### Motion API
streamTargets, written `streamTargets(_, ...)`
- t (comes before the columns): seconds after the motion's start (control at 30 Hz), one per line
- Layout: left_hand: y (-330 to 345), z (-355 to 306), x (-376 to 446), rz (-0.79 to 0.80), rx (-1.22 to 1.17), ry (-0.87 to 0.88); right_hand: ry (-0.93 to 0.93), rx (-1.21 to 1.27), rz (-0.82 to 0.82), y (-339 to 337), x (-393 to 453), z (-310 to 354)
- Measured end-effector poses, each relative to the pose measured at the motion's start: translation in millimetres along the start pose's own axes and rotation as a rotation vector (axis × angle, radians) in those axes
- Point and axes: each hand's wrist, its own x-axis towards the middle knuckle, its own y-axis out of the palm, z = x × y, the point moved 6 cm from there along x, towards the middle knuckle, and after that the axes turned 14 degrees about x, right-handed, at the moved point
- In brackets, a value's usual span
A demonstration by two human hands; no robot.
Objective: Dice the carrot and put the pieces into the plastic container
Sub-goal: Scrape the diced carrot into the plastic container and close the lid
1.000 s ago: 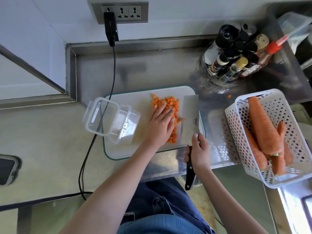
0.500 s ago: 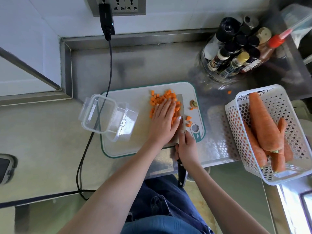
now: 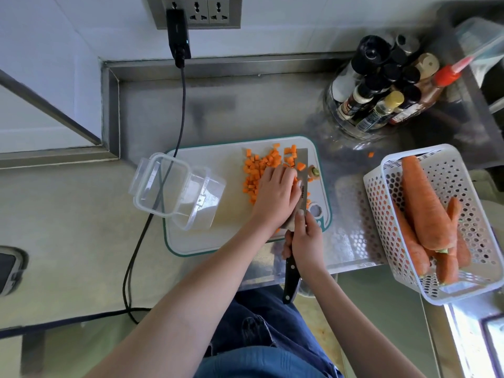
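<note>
A person's left hand [image 3: 275, 195] lies fingers-down over a heap of diced carrot [image 3: 259, 170] on a white cutting board [image 3: 218, 241], its fingers curved over the pieces, while the right hand [image 3: 305, 241] grips the black handle of a cleaver [image 3: 301, 184] whose blade stands on the board against the left hand's knuckles. Most of the orange cubes sit just left of and beyond the left hand; a few lie on the blade's far side beside a carrot stub [image 3: 313, 171]. The clear plastic container [image 3: 199, 200] rests tipped on the board's left end, near the dice but apart from them, with nothing visible inside and its hinged lid [image 3: 158, 184] open over the board's edge. To the right, a white perforated basket [image 3: 469, 170] holds several whole carrots [image 3: 425, 203]. A round clear holder [image 3: 349, 126] of bottles stands at the back of the steel tabletop [image 3: 245, 110], where one stray carrot cube [image 3: 371, 154] lies. A black cable [image 3: 161, 192] runs from a wall socket [image 3: 196, 12] across the tabletop, passing under the container.
</note>
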Motion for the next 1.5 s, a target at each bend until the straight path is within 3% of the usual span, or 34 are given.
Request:
streamTargets(0.4, -65.5, -3.4, 14.8, -0.131, 0.008, 0.030, -0.069, 0.062, 0.050, 23.6, -23.7, 27.3)
streamTargets(0.77, -171.0, 79.0, -5.0, -0.306, 0.212, -0.050, -0.092, 0.088, 0.343, 133.2, -67.8, 37.9)
streamTargets(0.93, -161.2, 110.2, -29.8, -0.247, 0.191, -0.092, -0.018, 0.066, 0.373, 148.7, -74.0, 11.2)
streamTargets(1.27, -97.6, 99.1, -54.0, -0.023, 0.068, -0.065, 0.047, -0.029, 0.200, 106.2, -66.6, -30.8)
streamTargets(1.5, -86.8, 99.1, -53.6, -0.049, 0.136, -0.113, 0.021, -0.046, 0.131, 85.7, -60.6, -33.7)
